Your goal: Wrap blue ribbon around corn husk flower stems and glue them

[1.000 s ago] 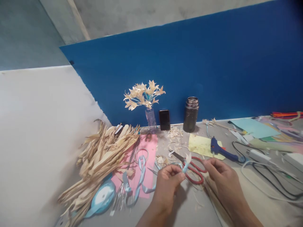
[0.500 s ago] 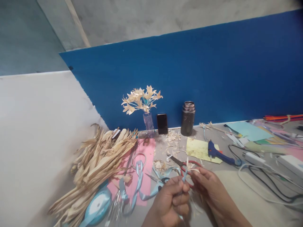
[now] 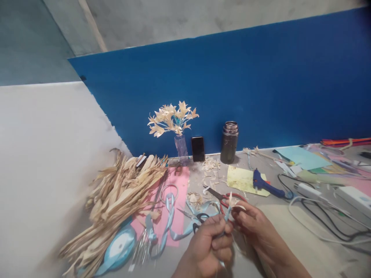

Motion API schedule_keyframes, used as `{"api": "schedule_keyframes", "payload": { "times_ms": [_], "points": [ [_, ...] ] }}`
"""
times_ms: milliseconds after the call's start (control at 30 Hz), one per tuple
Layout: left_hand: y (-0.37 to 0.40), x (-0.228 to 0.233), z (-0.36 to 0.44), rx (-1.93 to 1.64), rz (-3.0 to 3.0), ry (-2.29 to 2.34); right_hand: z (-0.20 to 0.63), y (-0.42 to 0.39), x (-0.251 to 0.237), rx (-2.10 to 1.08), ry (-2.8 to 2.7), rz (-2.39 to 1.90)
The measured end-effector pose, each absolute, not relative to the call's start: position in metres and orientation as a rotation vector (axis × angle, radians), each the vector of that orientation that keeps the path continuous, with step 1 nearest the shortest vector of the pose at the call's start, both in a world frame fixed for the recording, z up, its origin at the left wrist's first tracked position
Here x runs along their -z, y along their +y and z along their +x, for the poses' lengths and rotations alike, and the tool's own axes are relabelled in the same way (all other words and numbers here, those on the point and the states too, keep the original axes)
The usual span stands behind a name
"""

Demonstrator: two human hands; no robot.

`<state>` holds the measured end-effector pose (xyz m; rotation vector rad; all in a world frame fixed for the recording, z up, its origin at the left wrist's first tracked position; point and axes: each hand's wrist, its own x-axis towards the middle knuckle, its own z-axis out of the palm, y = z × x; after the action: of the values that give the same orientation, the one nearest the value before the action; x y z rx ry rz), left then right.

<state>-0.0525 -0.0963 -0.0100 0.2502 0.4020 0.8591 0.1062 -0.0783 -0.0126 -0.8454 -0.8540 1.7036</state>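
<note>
Pinching a thin stem wrapped in pale blue ribbon (image 3: 227,216), the left hand (image 3: 210,247) sits low in the centre of the frame with its fingers (image 3: 222,241) curled closed around the lower part of the stem, thumb on top. The stem rises out of that fist and leans slightly to the right, its long axis running from the bottom of the frame up toward the blue wall; its upper end carries a small husk flower (image 3: 233,200) with pale pointed petals. The right hand (image 3: 255,227) comes in from the lower right, and its fingertips (image 3: 239,212) close lightly on the flower head, touching the petals just beside the left thumb. Both hands hover just above the grey table (image 3: 290,239).

Directly behind the flower lie red-handled scissors (image 3: 224,197), blades pointing to the upper left. A smaller pair of black-handled scissors (image 3: 193,218) lies just left of the left hand amid loose blue ribbon (image 3: 171,216) on a pink sheet (image 3: 181,183). A heap of dried husks (image 3: 121,193) fills the left middle of the frame, and a blue glue gun (image 3: 265,185) rests on a yellow sheet (image 3: 240,179) to the upper right of the hands
</note>
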Motion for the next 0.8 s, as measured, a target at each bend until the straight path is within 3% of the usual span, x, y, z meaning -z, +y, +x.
{"api": "schedule_keyframes", "payload": {
  "times_ms": [367, 633, 800],
  "points": [
    [-0.099, 0.009, -0.045, -0.892, 0.304, 0.568, 0.108, -0.074, 0.013, -1.669, -0.852, -0.890],
    [-0.103, 0.004, -0.040, -1.167, 0.947, 1.173, 0.106, -0.072, 0.017, -1.613, -0.786, -0.954],
    [-0.103, -0.001, -0.042, -1.168, 1.105, 1.248, 0.107, -0.072, 0.019, -1.630, -0.776, -0.987]
  ]
}}
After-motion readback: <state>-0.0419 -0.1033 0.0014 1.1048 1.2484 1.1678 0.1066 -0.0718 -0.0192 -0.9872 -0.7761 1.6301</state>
